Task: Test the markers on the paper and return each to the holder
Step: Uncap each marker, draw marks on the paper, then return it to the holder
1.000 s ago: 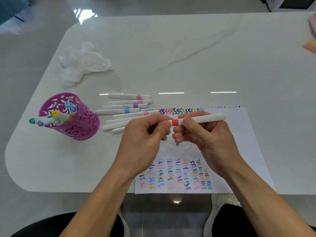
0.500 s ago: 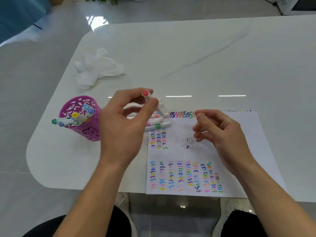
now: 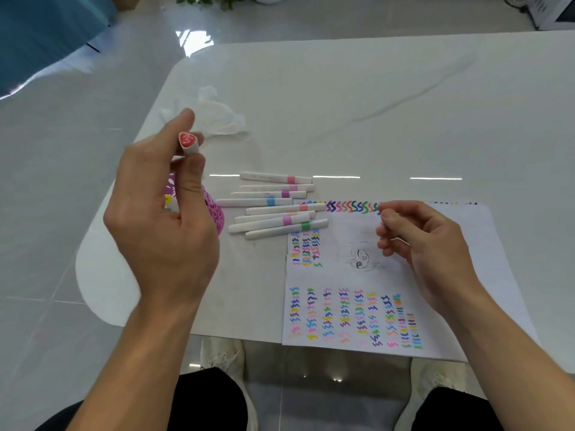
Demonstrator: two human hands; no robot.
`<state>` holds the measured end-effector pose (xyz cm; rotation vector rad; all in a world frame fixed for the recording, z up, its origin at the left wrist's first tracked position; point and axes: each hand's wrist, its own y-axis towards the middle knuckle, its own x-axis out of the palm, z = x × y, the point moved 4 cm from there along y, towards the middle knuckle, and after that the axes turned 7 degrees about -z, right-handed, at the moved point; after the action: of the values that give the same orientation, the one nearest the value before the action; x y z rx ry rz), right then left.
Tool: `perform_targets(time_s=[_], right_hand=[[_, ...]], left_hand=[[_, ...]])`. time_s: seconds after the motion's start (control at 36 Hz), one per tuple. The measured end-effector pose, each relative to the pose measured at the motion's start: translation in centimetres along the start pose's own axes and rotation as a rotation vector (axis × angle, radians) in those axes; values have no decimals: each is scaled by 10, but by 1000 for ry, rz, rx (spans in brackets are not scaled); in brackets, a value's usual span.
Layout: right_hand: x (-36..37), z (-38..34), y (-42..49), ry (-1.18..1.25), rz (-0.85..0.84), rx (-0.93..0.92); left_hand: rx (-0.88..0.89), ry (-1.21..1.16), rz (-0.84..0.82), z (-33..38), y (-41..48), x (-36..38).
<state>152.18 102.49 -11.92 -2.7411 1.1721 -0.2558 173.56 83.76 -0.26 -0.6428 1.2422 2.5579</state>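
A pale tiled floor (image 3: 46,181) surrounds a white desk (image 3: 373,104) with rounded corners. On the near right part of the desk lies a sheet of paper (image 3: 504,259), covered in rows of short coloured squiggles, with a small pencil sketch in its middle.

Both bare forearms reach in from the near edge. The left grip (image 3: 165,225) is raised over the left side of the desk, back of the hand toward the camera, thumb up and forefinger bent over. It pinches a white marker (image 3: 188,143) whose red end cap points up at the camera. The right grip (image 3: 423,244) hangs over the upper part of the paper, fingers loosely curled, thumb beside the forefinger, holding nothing.

The purple cut-out holder (image 3: 214,213) stands directly behind the left grip and is mostly hidden by it; a yellow cap shows inside it. Just right of the holder, a row of white markers (image 3: 277,206) with coloured bands lies flat on the desk, the nearest ones touching the paper's far left corner. A crumpled tissue (image 3: 217,119) sits farther back on the left.
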Motion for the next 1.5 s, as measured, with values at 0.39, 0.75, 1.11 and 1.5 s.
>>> perform_targets(time_s=[0.39, 0.75, 1.11, 1.5], right_hand=[[7, 0, 5, 2, -3, -13], [13, -1, 5, 4, 5, 4], [4, 0, 4, 12, 12, -7], [-7, -2, 2, 25, 26, -8]], left_hand=[[-198, 194, -145, -26, -4, 0], [-199, 400, -312, -35, -7, 5], [-94, 323, -279, -12, -9, 15], [-100, 264, -801, -8, -48, 75]])
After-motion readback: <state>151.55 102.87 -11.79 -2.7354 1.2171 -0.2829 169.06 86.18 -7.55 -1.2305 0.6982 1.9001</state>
